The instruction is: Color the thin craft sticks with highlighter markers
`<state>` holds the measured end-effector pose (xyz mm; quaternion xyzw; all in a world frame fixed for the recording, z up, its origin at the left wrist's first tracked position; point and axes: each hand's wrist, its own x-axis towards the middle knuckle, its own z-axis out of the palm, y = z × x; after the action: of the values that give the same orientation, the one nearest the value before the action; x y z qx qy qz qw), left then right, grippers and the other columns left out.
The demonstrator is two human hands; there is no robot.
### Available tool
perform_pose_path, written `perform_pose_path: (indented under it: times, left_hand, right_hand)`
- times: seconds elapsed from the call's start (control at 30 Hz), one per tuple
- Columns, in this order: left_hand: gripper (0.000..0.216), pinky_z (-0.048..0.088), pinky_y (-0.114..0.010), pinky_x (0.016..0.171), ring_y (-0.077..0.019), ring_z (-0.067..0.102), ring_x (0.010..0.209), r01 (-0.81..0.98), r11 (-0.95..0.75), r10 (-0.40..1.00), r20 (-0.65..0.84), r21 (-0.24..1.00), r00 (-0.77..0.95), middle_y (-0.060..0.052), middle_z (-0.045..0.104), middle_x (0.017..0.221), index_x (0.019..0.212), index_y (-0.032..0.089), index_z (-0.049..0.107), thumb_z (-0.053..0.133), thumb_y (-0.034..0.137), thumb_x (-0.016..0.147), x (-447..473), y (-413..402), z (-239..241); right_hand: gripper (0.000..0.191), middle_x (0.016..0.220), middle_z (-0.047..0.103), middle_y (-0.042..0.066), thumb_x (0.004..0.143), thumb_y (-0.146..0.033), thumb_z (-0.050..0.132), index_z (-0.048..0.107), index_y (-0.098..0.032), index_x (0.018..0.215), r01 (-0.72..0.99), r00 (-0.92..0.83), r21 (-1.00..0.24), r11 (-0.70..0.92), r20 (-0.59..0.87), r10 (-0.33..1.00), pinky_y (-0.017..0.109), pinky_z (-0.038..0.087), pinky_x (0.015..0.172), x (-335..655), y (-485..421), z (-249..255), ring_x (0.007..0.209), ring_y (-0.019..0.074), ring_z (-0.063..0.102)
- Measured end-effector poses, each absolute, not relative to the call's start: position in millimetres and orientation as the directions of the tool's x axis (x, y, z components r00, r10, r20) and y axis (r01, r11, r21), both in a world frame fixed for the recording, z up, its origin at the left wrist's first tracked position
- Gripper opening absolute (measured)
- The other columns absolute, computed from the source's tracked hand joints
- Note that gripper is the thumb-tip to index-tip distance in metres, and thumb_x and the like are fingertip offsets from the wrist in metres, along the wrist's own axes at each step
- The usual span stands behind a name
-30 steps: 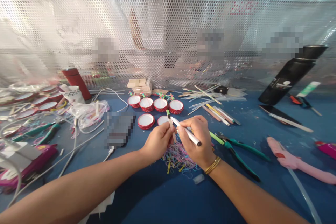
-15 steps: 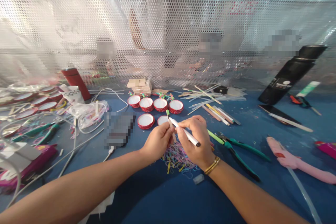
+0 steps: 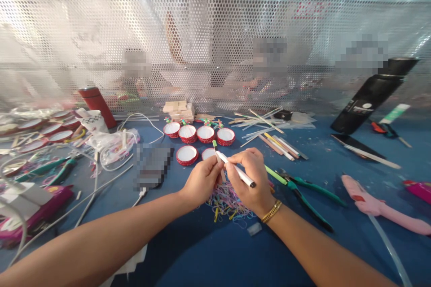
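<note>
Pinched in my left hand [image 3: 201,180] is a small wooden stick [image 3: 214,145], its upper end green with a dark band below. My right hand [image 3: 252,178] grips a white marker pen [image 3: 244,176] like a writing tool, its black end toward me. The pen's front end is at the stick, just below the green part; whether it touches I cannot tell. Beneath both hands lies a heap of colourful thin loops [image 3: 229,204]. Just beyond them stand several round red-rimmed pieces with white tops [image 3: 187,154], one partly hidden by my left hand.
Green-handled pliers [image 3: 308,195] and a pink glue gun [image 3: 373,202] lie on the right, with a black bottle [image 3: 367,103] behind. A phone [image 3: 153,168] with a cable lies left. Sticks [image 3: 281,145] lie beyond my right hand. A perforated metal screen [image 3: 215,49] spans the back.
Almost nothing differs. Both hands keep their hold, and the stick and marker pen have shifted very slightly.
</note>
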<state>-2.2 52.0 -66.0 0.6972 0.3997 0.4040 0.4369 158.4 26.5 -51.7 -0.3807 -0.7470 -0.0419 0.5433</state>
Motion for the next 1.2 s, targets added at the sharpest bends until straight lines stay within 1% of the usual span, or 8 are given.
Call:
perform_pose_path:
  times: [0.2,0.37,0.57,0.77,0.9,1.0,1.1,1.2]
  left_hand:
    - [0.039,0.035,-0.023,0.046,-0.0111,0.046,0.047,0.193,-0.284,0.913,0.203,0.939,0.355,0.005,0.052,0.057,0.077,0.021,0.050,0.045,0.052,0.099,-2,52,-66]
    - [0.040,0.035,-0.023,0.048,-0.0107,0.046,0.050,0.200,-0.300,0.911,0.218,0.933,0.351,0.004,0.052,0.059,0.076,0.021,0.050,0.045,0.052,0.100,-2,51,-65]
    - [0.037,0.034,-0.023,0.045,-0.0111,0.045,0.046,0.182,-0.274,0.915,0.198,0.944,0.350,0.005,0.052,0.056,0.078,0.022,0.049,0.046,0.052,0.099,-2,51,-65]
    - [0.040,0.035,-0.023,0.047,-0.0109,0.047,0.049,0.201,-0.292,0.914,0.211,0.935,0.346,0.004,0.053,0.058,0.076,0.021,0.050,0.045,0.052,0.099,-2,51,-63]
    - [0.036,0.035,-0.023,0.045,-0.0108,0.046,0.046,0.189,-0.264,0.921,0.189,0.946,0.340,0.005,0.053,0.057,0.080,0.021,0.052,0.046,0.051,0.099,-2,51,-63]
    - [0.034,0.035,-0.022,0.047,-0.0102,0.046,0.047,0.188,-0.258,0.923,0.185,0.948,0.338,0.005,0.053,0.058,0.084,0.020,0.055,0.047,0.049,0.099,-1,51,-61]
    - [0.033,0.034,-0.022,0.050,-0.0097,0.044,0.051,0.184,-0.277,0.923,0.208,0.943,0.324,0.005,0.050,0.059,0.084,0.020,0.057,0.047,0.047,0.099,0,49,-58]
    - [0.033,0.034,-0.022,0.052,-0.0100,0.044,0.053,0.168,-0.281,0.924,0.219,0.945,0.313,0.006,0.048,0.059,0.083,0.020,0.057,0.047,0.046,0.099,0,48,-56]
  right_hand:
    - [0.004,0.083,0.069,0.001,0.094,-0.020,0.057,0.057,-0.023,0.092,0.634,-0.081,-0.349,0.690,0.857,0.508,0.044,0.042,0.090,159,27,-52,0.077,0.0186,0.062]
    - [0.003,0.084,0.069,0.000,0.094,-0.022,0.056,0.058,-0.024,0.094,0.616,-0.115,-0.358,0.701,0.840,0.530,0.044,0.042,0.092,158,25,-51,0.078,0.0184,0.064]
    - [0.005,0.082,0.069,0.001,0.095,-0.022,0.055,0.057,-0.024,0.091,0.643,-0.074,-0.372,0.669,0.840,0.537,0.044,0.043,0.091,159,26,-51,0.077,0.0190,0.063]
    - [0.003,0.083,0.069,0.001,0.094,-0.021,0.056,0.058,-0.023,0.093,0.621,-0.122,-0.348,0.702,0.842,0.525,0.044,0.042,0.092,159,26,-51,0.079,0.0181,0.064]
    - [0.004,0.081,0.070,0.000,0.094,-0.021,0.058,0.059,-0.023,0.091,0.657,-0.058,-0.347,0.670,0.862,0.504,0.043,0.042,0.091,161,28,-51,0.075,0.0179,0.063]
    - [0.010,0.087,0.074,0.001,0.096,-0.019,0.056,0.063,-0.024,0.100,0.673,-0.020,-0.339,0.657,0.880,0.475,0.042,0.042,0.092,165,31,-48,0.080,0.0178,0.066]
    - [0.017,0.093,0.076,0.001,0.098,-0.020,0.053,0.066,-0.027,0.107,0.680,-0.011,-0.342,0.648,0.879,0.476,0.042,0.042,0.093,170,34,-43,0.086,0.0178,0.069]
    - [0.017,0.094,0.075,0.002,0.098,-0.026,0.053,0.068,-0.026,0.104,0.648,0.067,-0.415,0.638,0.866,0.495,0.043,0.045,0.091,178,38,-39,0.091,0.0200,0.068]
